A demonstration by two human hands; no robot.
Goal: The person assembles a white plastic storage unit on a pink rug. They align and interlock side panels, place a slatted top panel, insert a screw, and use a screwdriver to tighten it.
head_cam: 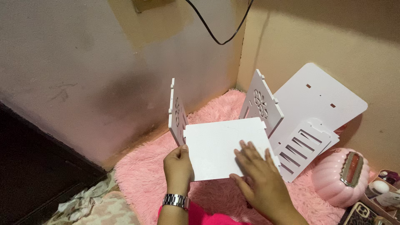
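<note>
Left hand (pixel 178 163) gripping white panel (pixel 225 148) edge, fingers hidden beneath, right hand (pixel 259 180) flat, open on it

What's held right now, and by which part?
The flat white panel. The left hand grips its near left corner with fingers curled over the edge; the right hand lies flat, fingers spread, on the panel's near right part.

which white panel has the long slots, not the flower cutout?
The slatted panel lying tilted at the right, beside the right hand. The two upright side panels carry flower cutouts; the flat panel under both hands is plain.
</note>
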